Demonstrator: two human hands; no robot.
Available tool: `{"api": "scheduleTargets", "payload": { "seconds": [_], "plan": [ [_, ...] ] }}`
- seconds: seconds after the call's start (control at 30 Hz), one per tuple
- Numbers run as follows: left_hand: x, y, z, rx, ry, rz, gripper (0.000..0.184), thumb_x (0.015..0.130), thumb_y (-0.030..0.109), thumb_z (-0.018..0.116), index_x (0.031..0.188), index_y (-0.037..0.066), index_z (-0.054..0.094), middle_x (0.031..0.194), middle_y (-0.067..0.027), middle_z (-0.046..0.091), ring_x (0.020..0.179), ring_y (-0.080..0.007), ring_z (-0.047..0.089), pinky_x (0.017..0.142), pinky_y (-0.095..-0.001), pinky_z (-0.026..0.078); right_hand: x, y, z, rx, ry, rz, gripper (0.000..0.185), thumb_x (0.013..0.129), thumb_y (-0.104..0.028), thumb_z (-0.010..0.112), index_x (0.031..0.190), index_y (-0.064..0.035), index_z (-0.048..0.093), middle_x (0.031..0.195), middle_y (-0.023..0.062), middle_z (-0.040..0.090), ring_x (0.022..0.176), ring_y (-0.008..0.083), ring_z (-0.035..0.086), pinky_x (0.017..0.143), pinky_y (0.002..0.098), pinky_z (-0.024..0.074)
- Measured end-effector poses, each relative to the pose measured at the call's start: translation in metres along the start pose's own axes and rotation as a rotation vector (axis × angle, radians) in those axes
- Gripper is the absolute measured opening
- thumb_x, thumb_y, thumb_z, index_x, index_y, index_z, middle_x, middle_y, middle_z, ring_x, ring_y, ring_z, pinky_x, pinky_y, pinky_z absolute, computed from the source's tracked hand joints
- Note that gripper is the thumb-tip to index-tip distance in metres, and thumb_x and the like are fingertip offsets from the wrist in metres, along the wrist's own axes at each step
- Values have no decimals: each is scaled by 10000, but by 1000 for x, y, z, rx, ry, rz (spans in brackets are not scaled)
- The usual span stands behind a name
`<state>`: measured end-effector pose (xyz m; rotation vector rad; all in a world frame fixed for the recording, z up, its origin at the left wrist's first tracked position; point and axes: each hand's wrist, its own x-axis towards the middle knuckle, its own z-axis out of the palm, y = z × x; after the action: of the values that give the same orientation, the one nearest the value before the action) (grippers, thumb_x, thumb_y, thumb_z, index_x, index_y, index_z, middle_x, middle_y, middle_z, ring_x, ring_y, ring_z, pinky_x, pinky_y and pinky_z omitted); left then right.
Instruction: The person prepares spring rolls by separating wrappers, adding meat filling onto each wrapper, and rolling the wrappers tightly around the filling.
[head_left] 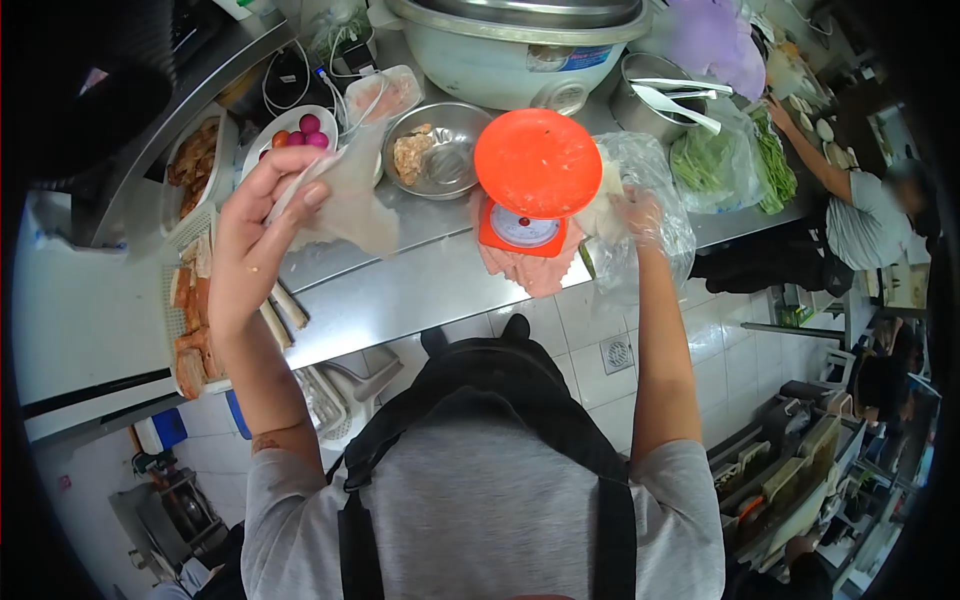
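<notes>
My left hand (262,225) is raised at the left over the steel counter, thumb and fingers closed on a thin, translucent plastic bag (352,200) that hangs off to the right. On the right, my right hand (637,217) is inside a large clear plastic bag (672,235) with soft whitish contents (600,213). Its fingers are curled and blurred by the plastic, so what they grip is unclear. Between my hands stands an orange kitchen scale (538,165) with a round pan and a dial, set on a pink cloth (535,272).
Behind the scale are a steel bowl (440,150) with minced food, a big lidded tub (510,60) and a steel pot (655,100) with white utensils. Bagged greens (715,155) lie right; roasted meat (192,325) fills a basket left. A co-worker (870,215) stands far right.
</notes>
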<state>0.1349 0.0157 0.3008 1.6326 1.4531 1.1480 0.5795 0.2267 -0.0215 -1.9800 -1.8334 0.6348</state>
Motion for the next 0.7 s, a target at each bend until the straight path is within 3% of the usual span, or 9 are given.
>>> {"api": "scheduleTargets", "payload": {
  "seconds": [0.13,0.23,0.33,0.37,0.47,0.53,0.57,0.67,0.7],
  "plan": [
    [12,2,18,4,-21,24,293,998,135,590,1265,17,573,1039,10,649,929,-47,576,835,-200,441,-2,11,-19,359,-81,-38,510,839,-397,708,1127,23,683,989,144,730,960,281,702,841,427,528],
    [6,-24,15,-143,14,-117,290,1003,134,578,1269,18,582,1149,-29,646,1016,-56,579,881,-227,449,-11,8,-46,898,-11,37,474,897,-337,622,1203,25,635,1157,168,680,1110,282,645,944,435,504],
    [-1,-104,3,-249,113,-284,351,996,157,590,1313,8,564,1226,-62,629,1093,-82,573,946,-258,446,-34,-32,-97,1794,-118,222,524,927,-298,565,1320,46,525,1326,202,579,1229,333,568,1055,470,452],
    [-8,-135,5,-192,160,-332,377,991,166,597,1328,3,551,1233,-68,629,1110,-93,573,962,-266,444,-35,-23,-106,1965,-243,96,577,910,-231,566,1381,71,427,1370,226,537,1242,362,555,1105,505,421],
    [-10,-170,17,-191,222,-394,442,979,191,615,1359,-14,522,1253,-83,628,1153,-123,573,1006,-288,434,-45,-23,-130,1990,-180,-2,559,881,-190,590,1360,69,465,1330,211,580,1220,364,576,1078,525,444],
    [-9,-134,37,-426,152,-367,465,974,206,622,1363,-26,514,1262,-90,627,1173,-139,569,1030,-299,425,-64,-21,-149,2026,-70,-65,582,854,-157,607,1366,75,456,1353,218,565,1242,362,564,1094,503,440],
    [1,-116,46,-346,107,-306,446,977,190,615,1365,-8,519,1236,-87,638,1121,-139,603,983,-292,468,-73,-15,-157,2055,-54,-116,597,852,-157,607,1377,77,445,1371,224,550,1259,363,551,1105,499,430],
    [30,-40,110,-406,-281,-167,396,993,175,587,1359,34,529,1174,-59,657,973,-117,657,840,-259,550,-105,-20,-180,2112,0,-279,683,837,-146,619,1432,84,376,1453,237,470,1335,360,481,1150,482,383],
    [40,-23,135,-431,-464,-111,365,1017,185,547,1355,49,532,1185,-46,649,1026,-116,635,891,-272,533,-114,-16,-188,2151,-36,-331,752,825,-135,630,1465,98,312,1508,252,396,1392,369,412,1177,493,340]
  ]
}}
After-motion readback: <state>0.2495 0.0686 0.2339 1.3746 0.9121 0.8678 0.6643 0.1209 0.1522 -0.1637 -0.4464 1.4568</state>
